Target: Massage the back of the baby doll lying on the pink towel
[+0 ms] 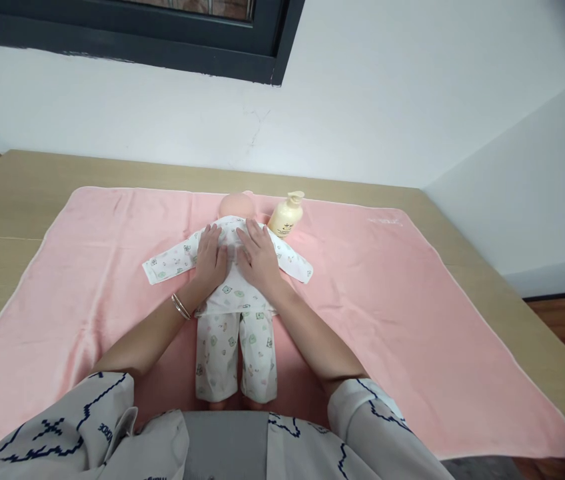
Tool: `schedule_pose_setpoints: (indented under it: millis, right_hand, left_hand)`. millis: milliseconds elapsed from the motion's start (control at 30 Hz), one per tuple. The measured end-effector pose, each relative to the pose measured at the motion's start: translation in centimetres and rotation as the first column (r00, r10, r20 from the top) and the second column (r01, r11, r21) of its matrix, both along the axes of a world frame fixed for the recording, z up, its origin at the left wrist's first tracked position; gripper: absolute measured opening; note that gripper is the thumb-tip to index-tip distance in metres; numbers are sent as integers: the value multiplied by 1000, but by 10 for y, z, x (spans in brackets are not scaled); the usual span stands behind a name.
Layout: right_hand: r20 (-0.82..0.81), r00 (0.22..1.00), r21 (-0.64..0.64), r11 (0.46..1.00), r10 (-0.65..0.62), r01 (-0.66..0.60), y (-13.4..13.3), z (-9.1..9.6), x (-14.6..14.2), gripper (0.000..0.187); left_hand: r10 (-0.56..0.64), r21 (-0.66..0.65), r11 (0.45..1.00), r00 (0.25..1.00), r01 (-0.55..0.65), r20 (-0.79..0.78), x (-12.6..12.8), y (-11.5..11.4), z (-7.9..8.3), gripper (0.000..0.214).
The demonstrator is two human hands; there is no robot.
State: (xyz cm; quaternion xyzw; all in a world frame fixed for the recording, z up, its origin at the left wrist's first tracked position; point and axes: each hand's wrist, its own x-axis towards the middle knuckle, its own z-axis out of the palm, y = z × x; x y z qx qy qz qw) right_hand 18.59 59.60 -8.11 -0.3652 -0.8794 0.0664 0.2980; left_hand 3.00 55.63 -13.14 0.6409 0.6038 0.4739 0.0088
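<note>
Two bare hands lie flat, side by side, on the torso of a baby doll (232, 298). The left hand (211, 259) and the right hand (258, 259) are both spread open, palms down, gripping nothing. The doll, in white printed pyjamas, lies stretched out mid-way along a pink towel (387, 287) on a wooden table (12, 200), head away from the person. A cream pump bottle (286, 217) stands just beside its head. A bracelet (180, 306) circles the left wrist.
</note>
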Motion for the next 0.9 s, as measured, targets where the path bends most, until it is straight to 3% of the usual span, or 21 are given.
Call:
schedule_pose_setpoints:
  millis: [133,300,467,533,600,700,767,800,867,900]
  right_hand:
    - [82,997,-95,995,15,-7,0,2,0,46]
    - [-9,1000,-2,1000,19,-19,0,-3,-1,44]
    - [7,987,-26,987,159,-159,16,-3,8,43]
    - [-92,983,46,987,158,-155,27,8,21,44]
    - [-218,971,104,992,94,-73,39,23,38,46]
    - [-337,941,102,994,-10,47,57,38,61,50]
    - [-355,934,60,996,-36,62,70,39,70,56]
    - [-350,936,32,998,-39,54,76,37,73,60]
    - [-320,946,-33,999,-44,36,86,32,75,68]
    - [-293,955,-66,997,-49,31,90,29,74,72]
  left_hand:
    - [17,-26,1000,1000,-17,13,1,-1,1,53]
    - [19,-21,1000,999,-18,30,1,0,2,53]
    - [22,-150,989,999,-17,29,3,-1,10,49]
    - [33,-226,974,999,-31,2,12,-4,18,50]
    - [14,-285,958,1000,-18,-16,25,-7,33,51]
    - [-102,-299,945,987,135,120,46,0,67,56]
    - [-183,-311,889,883,337,433,55,16,94,58]
    - [-180,-297,837,744,459,643,58,26,107,56]
    - [-126,-186,672,358,717,925,58,50,127,66]
    - [-88,-100,658,208,747,974,58,62,133,70]
